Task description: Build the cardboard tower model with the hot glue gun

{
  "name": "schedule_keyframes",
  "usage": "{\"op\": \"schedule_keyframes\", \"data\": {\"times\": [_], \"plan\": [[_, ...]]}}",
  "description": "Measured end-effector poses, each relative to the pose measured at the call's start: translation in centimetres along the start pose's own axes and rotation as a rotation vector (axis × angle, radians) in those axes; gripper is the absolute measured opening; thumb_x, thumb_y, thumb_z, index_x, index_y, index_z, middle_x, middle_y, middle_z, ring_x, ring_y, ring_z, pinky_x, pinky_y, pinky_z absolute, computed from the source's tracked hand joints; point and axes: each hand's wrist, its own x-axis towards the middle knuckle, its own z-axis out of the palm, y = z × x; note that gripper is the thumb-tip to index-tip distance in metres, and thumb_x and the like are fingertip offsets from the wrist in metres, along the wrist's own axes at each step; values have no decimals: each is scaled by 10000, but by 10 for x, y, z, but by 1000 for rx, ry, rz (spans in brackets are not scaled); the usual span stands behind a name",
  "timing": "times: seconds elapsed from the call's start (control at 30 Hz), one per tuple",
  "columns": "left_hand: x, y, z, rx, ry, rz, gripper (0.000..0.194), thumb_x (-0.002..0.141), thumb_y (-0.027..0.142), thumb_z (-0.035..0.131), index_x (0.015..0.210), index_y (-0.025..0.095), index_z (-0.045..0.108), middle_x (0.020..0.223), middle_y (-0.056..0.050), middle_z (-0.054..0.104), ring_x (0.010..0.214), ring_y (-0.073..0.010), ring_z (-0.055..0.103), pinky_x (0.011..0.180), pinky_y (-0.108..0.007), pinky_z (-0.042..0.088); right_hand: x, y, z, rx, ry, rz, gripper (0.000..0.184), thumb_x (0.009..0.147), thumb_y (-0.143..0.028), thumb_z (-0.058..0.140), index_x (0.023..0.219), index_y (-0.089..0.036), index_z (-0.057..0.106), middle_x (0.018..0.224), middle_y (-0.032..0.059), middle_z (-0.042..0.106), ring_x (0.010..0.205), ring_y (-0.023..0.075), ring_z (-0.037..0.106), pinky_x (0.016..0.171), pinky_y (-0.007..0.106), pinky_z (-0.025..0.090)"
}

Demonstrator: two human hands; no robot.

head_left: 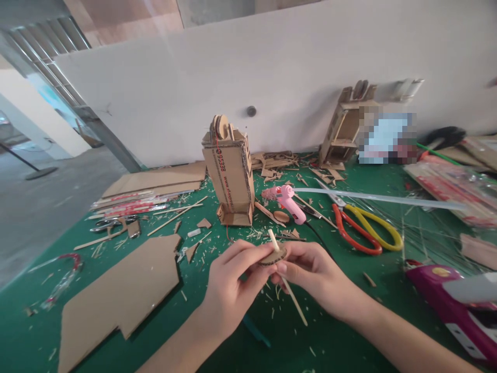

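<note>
Between my hands a small round cardboard disc (274, 257) is threaded on a pale wooden stick (295, 301). The stick pokes out above the disc and slants down to the right below it. My left hand (236, 280) pinches the disc's left edge. My right hand (316, 274) closes on the disc's right side, its thumb and fingers close to the stick; whether it also grips the stick I cannot tell. Just beyond stands a tall cardboard tower (230, 176) with cardboard wheels on top. A pink glue gun (287, 202) lies to its right.
A large cut cardboard sheet (124, 295) lies at left. Scissors (368, 228) with red and yellow handles rest at right, before a purple power strip (438, 305). Another cardboard tower (341, 129) leans near the wall. Cardboard scraps and shavings litter the green table (330, 336).
</note>
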Motion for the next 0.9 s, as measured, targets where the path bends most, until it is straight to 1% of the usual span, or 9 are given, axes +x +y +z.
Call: {"op": "schedule_keyframes", "data": {"times": [0.13, 0.33, 0.5, 0.63, 0.73, 0.8, 0.87, 0.9], "plan": [[0, -2, -1, 6, -41, -2, 331, 870, 94, 576, 1181, 204, 599, 989, -66, 631, 785, -129, 629, 657, -235, 549, 0, 0, -2, -15, 3, -2, 248, 798, -387, 697, 770, -146, 648, 684, 3, 605, 616, 95, 541, 562, 212, 439], [-3, -3, -1, 14, -46, 3, 399, 872, 89, 572, 1244, 232, 568, 987, -54, 620, 789, -125, 606, 687, -242, 544, 1, -1, -4, 2, 5, -30, 238, 816, -378, 682, 761, -148, 655, 667, -2, 587, 593, 87, 521, 540, 206, 429], [-3, -4, 0, 14, -59, 0, 401, 881, 105, 562, 1258, 240, 559, 977, -56, 600, 754, -117, 584, 628, -223, 541, 1, -1, -4, -6, 5, -20, 233, 805, -371, 695, 762, -145, 658, 662, -2, 584, 592, 89, 513, 542, 211, 429], [-3, -4, 1, 18, -38, 3, 384, 864, 104, 584, 1232, 215, 576, 964, -57, 606, 718, -106, 569, 599, -209, 544, 1, -1, -5, -11, -7, -23, 245, 817, -374, 681, 751, -142, 640, 659, -5, 574, 577, 81, 506, 533, 204, 432], [-3, -1, 0, 2, -29, -4, 390, 845, 117, 612, 1217, 229, 578, 958, -45, 607, 650, -88, 557, 578, -215, 545, 1, 1, -5, -18, -15, -25, 265, 832, -395, 658, 752, -146, 615, 660, -9, 559, 573, 82, 506, 521, 203, 434], [-3, 0, -3, -62, 34, -35, 511, 833, 148, 639, 1306, 271, 490, 936, -25, 598, 594, -79, 549, 522, -207, 528, 1, 2, -5, -33, -13, -14, 281, 842, -408, 641, 746, -147, 598, 656, -8, 556, 563, 82, 504, 515, 206, 429], [-1, 1, -8, -138, 146, -93, 676, 832, 184, 651, 1412, 312, 328, 867, 6, 583, 560, -81, 539, 469, -198, 502, 1, 4, -6, -52, -7, -5, 294, 853, -413, 627, 733, -148, 587, 646, -8, 556, 548, 79, 499, 513, 209, 419], [1, 0, -11, -158, 200, -119, 728, 832, 200, 654, 1438, 317, 268, 823, 20, 568, 559, -87, 534, 450, -193, 486, 1, 5, -6, -53, -1, -4, 296, 859, -412, 620, 728, -148, 584, 646, -8, 558, 542, 78, 497, 515, 213, 416]]}}
